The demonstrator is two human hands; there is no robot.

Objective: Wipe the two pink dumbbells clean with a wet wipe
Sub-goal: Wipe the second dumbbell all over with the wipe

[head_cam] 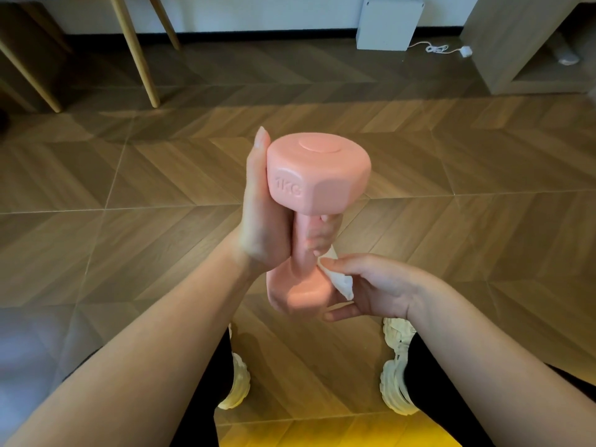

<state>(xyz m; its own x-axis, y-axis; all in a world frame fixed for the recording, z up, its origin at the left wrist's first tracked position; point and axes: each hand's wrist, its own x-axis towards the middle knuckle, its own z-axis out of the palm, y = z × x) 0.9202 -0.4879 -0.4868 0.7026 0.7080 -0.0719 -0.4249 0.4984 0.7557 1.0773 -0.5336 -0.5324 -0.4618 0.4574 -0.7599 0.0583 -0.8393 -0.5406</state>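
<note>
Now the pink dumbbell is held upright, its handle gripped by the left hand, while the right hand pinches a crumpled white wipe against the handle's lower end, all above the wooden floor.

A: How much of the dumbbell's grip shows?
B: Little; the left hand wraps it.
A: Its lower head?
B: Blurred, its right side behind the wipe and right hand.
</note>
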